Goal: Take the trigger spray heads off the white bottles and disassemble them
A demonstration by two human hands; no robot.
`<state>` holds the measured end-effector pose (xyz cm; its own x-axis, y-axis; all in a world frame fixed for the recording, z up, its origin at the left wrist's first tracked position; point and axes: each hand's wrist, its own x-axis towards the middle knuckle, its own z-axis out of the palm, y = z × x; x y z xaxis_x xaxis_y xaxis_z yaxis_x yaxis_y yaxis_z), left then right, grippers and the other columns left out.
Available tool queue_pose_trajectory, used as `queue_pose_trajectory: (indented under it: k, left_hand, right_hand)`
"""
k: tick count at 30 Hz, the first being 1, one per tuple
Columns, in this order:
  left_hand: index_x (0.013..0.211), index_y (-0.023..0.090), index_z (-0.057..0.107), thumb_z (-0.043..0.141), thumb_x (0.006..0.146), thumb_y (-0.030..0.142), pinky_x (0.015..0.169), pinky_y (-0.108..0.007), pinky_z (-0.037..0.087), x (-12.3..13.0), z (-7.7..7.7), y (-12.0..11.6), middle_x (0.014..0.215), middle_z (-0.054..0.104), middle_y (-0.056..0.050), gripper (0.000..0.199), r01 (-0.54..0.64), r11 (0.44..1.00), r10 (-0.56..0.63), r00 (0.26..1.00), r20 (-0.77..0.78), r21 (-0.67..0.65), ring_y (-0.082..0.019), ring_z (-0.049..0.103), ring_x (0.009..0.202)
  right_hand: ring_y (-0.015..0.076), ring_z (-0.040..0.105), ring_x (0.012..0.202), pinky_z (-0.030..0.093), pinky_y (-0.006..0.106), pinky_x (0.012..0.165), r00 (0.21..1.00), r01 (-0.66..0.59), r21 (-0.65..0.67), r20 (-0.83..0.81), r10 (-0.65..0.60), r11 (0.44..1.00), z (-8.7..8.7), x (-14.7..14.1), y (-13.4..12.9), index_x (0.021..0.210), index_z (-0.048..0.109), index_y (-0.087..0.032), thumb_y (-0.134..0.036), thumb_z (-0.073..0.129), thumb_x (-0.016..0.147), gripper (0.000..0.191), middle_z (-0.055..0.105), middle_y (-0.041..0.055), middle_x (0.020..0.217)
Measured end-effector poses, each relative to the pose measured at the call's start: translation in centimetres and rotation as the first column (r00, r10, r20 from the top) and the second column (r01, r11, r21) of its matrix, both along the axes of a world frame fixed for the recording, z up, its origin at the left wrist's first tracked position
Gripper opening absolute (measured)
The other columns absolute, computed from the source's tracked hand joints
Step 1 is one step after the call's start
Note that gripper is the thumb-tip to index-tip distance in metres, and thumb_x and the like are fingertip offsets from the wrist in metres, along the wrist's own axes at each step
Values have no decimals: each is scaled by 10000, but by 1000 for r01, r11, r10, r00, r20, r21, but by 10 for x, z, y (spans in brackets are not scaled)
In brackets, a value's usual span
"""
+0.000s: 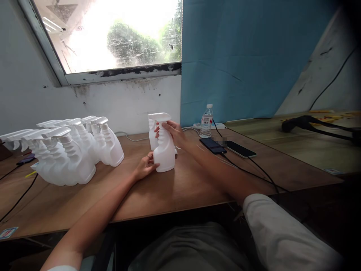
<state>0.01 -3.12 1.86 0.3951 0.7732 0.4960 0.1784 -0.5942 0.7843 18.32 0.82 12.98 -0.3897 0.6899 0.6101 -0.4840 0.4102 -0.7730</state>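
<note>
A white spray bottle [164,154] stands upright near the middle of the brown table, its trigger head pointing left. My left hand [146,166] grips the lower left side of its body, thumb across the front. Around its neck, just below the spray head, my right hand [174,132] is closed from the right. Directly behind it, partly hidden, is another white spray bottle [153,137]. To the left stand several more white spray bottles [76,162] packed in rows, with their triggers facing left.
A clear water bottle [207,122] stands at the back right beside a white power strip [220,125]. Two phones [213,145] with black cables lie in front of it. Another phone [26,159] lies at far left. The table's front edge [169,212] runs below my forearms.
</note>
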Motion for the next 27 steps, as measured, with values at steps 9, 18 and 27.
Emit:
queue_pose_trajectory:
  k: [9,18,27]
  left_hand:
    - [1324,240,423,418,913,515,846,-316,521,15,101,7,1283,549,-105,494,-212,954,136,936,325,214,-205,595,1066]
    - [869,160,756,699,731,316,720,-278,490,20,195,-9,798,724,-43,216,-320,849,417,895,-160,421,-161,643,761]
    - [851,163,749,658,754,317,737,-277,483,18,193,-12,759,708,-29,204,-316,828,441,877,-190,463,-149,627,752]
  right_hand:
    - [123,613,614,523,261,577,998,27,51,-52,-24,998,-14,-12,-4,894,591,-163,-468,653,798,326,658,26,784]
    - [146,631,650,512,269,578,997,65,109,-40,-61,992,-14,-13,-8,1094,529,-214,-459,673,783,422,666,12,796]
    - [135,607,604,492,257,543,994,110,85,-27,-108,990,-10,-21,-12,1051,534,-221,-480,676,769,409,643,-9,729]
